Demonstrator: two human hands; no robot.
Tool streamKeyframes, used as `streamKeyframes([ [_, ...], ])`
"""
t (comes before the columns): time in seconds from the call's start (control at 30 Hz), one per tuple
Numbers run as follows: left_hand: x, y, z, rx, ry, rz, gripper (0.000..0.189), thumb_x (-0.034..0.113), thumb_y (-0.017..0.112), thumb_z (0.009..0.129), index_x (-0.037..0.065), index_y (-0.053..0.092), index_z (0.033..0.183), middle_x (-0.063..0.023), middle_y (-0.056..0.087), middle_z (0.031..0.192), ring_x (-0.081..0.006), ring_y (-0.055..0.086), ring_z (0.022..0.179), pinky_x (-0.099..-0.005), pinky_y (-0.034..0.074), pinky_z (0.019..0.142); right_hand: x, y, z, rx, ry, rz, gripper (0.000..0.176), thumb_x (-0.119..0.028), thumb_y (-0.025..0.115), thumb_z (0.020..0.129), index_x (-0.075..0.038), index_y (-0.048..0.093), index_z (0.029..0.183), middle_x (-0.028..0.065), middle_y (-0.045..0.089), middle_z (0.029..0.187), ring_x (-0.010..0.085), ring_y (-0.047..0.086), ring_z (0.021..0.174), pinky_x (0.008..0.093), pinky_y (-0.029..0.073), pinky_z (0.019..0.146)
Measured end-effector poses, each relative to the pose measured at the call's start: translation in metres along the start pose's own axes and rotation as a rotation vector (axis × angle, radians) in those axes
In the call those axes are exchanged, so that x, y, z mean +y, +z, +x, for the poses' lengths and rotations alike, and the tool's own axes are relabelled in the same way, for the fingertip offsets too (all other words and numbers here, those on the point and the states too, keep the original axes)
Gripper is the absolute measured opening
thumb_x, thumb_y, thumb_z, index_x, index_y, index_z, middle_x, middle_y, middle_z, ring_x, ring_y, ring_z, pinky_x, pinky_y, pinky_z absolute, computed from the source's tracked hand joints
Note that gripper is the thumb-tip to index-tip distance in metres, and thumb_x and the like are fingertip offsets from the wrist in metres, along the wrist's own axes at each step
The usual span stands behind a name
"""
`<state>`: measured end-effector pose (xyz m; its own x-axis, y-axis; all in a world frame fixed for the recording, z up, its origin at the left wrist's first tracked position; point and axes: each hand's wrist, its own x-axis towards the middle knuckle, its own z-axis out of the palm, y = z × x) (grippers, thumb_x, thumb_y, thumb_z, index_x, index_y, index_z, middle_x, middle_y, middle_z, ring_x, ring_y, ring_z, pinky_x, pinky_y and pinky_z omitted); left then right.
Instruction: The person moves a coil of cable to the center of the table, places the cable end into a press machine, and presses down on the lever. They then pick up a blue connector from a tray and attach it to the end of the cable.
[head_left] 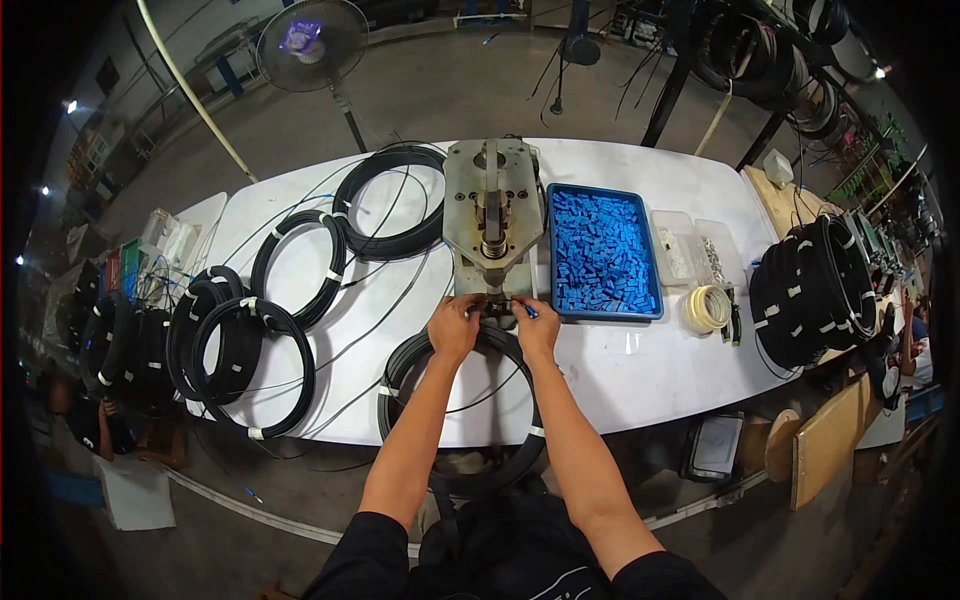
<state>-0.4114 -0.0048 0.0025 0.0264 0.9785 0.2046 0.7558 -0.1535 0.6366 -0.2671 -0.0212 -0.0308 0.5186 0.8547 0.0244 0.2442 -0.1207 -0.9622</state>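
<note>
Both of my hands meet at the front of a metal press (pixel 490 215) in the middle of the white table. My left hand (pixel 456 327) is closed in a pinch at the press's lower front; what its fingertips hold is too small to make out. Opposite it, my right hand (pixel 538 327) pinches a small blue connector (pixel 530 311) between thumb and finger. Under my forearms lies a coil of black cable (pixel 392 375), bound with white tape and reaching over the table's front edge. To the right of the press is a blue tray (pixel 607 316) full of loose blue connectors (pixel 600 250).
Several black cable coils (pixel 300 265) lie to the left, with loose strands across the white table (pixel 590 390). Right of the tray are clear plastic boxes (pixel 690 245), a yellowish tape roll (pixel 706 309), cutters (pixel 733 318) and stacked coils (pixel 815 285). A fan (pixel 312 45) stands beyond.
</note>
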Motion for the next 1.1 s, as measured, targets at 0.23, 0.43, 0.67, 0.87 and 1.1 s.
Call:
streamKeyframes([
  [0.23, -0.0016, 0.002, 0.0001, 0.013, -0.001, 0.003, 0.021, 0.014, 0.065, 0.079, 0.017, 0.073, 0.098, -0.0077, 0.069, 0.09, -0.0277, 0.063, 0.09, -0.0398, 0.051, 0.076, -0.0021, 0.0, -0.0001, 0.0, 0.009, 0.006, 0.017, -0.013, 0.075, 0.079, -0.005, 0.075, 0.094, 0.0109, 0.067, 0.09, 0.0237, 0.062, 0.084, 0.0319, 0.047, 0.078],
  [0.43, -0.0024, 0.0028, -0.0005, 0.013, 0.004, 0.009, 0.023, 0.014, 0.064, 0.078, 0.017, 0.073, 0.1, -0.0081, 0.069, 0.09, -0.0285, 0.063, 0.089, -0.0405, 0.051, 0.076, -0.0002, 0.0011, 0.0, 0.023, -0.029, -0.003, 0.015, -0.013, 0.075, 0.079, -0.008, 0.075, 0.093, 0.0111, 0.065, 0.085, 0.0274, 0.063, 0.082, 0.0347, 0.048, 0.076],
  [0.67, -0.0056, 0.0055, -0.0002, 0.026, 0.016, 0.021, 0.024, 0.014, 0.065, 0.078, 0.017, 0.073, 0.1, -0.0087, 0.069, 0.09, -0.0286, 0.063, 0.088, -0.0401, 0.052, 0.076, 0.0039, 0.0022, 0.0004, 0.027, -0.026, 0.019, 0.016, -0.013, 0.075, 0.078, -0.009, 0.076, 0.094, 0.0111, 0.065, 0.084, 0.0271, 0.063, 0.081, 0.0346, 0.048, 0.075],
  [0.87, -0.0086, 0.0082, 0.0005, 0.022, 0.013, 0.019, 0.023, 0.015, 0.065, 0.079, 0.018, 0.073, 0.1, -0.0087, 0.068, 0.09, -0.0284, 0.063, 0.088, -0.0399, 0.052, 0.076, -0.0012, 0.0003, 0.0002, -0.002, 0.018, -0.001, 0.018, -0.012, 0.075, 0.08, -0.004, 0.075, 0.095, 0.0101, 0.068, 0.091, 0.0223, 0.063, 0.085, 0.0312, 0.047, 0.079],
  [1.1, -0.0091, 0.0074, -0.0004, 0.031, 0.054, 0.013, 0.023, 0.014, 0.065, 0.079, 0.017, 0.073, 0.1, -0.0084, 0.069, 0.089, -0.0285, 0.063, 0.088, -0.0398, 0.052, 0.076, 0.0026, 0.0012, 0.0012, -0.001, 0.003, -0.015, 0.018, -0.014, 0.075, 0.08, -0.005, 0.075, 0.096, 0.0095, 0.067, 0.088, 0.0217, 0.063, 0.081, 0.0314, 0.047, 0.076],
])
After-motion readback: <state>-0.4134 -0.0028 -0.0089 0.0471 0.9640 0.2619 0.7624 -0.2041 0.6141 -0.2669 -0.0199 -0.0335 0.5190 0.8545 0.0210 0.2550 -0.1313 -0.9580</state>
